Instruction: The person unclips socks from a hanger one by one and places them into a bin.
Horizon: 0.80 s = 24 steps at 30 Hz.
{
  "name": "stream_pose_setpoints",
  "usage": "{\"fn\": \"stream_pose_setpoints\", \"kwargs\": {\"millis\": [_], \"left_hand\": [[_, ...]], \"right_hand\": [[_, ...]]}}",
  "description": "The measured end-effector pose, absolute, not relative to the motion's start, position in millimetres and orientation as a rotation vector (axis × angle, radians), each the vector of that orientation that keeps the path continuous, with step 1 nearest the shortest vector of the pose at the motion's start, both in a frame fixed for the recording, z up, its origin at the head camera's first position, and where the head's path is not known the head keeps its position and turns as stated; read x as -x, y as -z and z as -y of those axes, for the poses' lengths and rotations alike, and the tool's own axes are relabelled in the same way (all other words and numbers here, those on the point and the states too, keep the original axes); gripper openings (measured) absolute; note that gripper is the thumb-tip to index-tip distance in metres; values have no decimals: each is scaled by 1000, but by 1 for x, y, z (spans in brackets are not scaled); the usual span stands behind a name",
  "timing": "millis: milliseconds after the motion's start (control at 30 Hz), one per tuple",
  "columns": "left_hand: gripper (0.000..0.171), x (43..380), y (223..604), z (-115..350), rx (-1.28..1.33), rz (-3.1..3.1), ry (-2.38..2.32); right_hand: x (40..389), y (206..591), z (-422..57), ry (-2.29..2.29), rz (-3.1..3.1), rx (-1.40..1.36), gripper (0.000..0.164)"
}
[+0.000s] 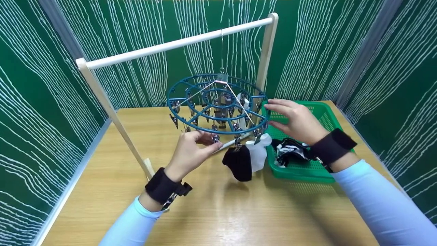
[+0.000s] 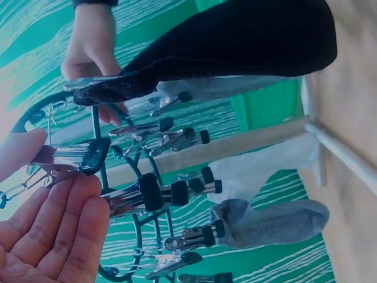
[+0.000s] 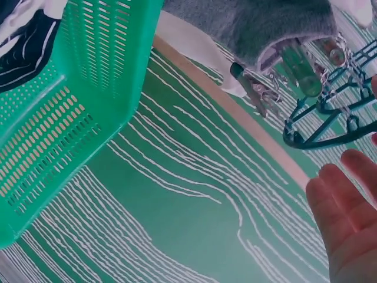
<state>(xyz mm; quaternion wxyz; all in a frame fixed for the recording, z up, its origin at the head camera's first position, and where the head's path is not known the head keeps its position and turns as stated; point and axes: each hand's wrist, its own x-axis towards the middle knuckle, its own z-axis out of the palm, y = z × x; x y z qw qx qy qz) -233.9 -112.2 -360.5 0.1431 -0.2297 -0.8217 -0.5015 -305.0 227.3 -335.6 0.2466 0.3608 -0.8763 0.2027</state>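
A round blue-green clip hanger (image 1: 223,133) hangs by its hook from a wooden rack. My left hand (image 1: 191,150) pinches a metal clip (image 2: 70,156) with black tips at the near rim, thumb on one side and fingers on the other. No sock shows in that clip. At the right edge of the rim is my right hand (image 1: 297,121), its fingers extended and touching or very close to it. From nearby clips hang a black sock (image 1: 239,164) and a white sock (image 1: 258,155). A grey sock (image 2: 265,224) hangs farther round in the left wrist view.
The wooden rack's top bar (image 1: 153,51) spans above the hanger, with a leg on either side. A green basket (image 1: 304,177) on the table (image 1: 205,212) holds black-and-white socks (image 1: 290,150). Green walls with white streaks surround the table.
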Motion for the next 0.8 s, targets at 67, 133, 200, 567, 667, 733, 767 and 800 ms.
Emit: {"fn": "stream_pose_setpoints", "kwargs": {"millis": [67, 133, 200, 567, 667, 733, 767, 800], "left_hand": [[18, 234, 361, 112, 660, 2381, 1452], [19, 233, 361, 113, 660, 2398, 1450], [19, 232, 360, 113, 662, 2415, 1446], [19, 223, 356, 121, 722, 2313, 1261], [20, 219, 353, 124, 680, 2225, 1081], [27, 218, 352, 125, 653, 2139, 938], [32, 218, 352, 125, 647, 2092, 865], [37, 218, 352, 125, 649, 2041, 798]], "right_hand": [[306, 336, -225, -526, 2369, -1020, 49], [307, 336, -224, -525, 2355, -1040, 45], [308, 337, -223, -538, 2345, -1051, 40], [304, 333, -224, -562, 2338, -1023, 35], [303, 332, -224, -574, 2345, -1002, 37], [302, 331, -223, -581, 2352, -988, 38], [302, 331, -223, -583, 2356, -983, 39], [301, 331, -223, -585, 2358, -978, 39]]}}
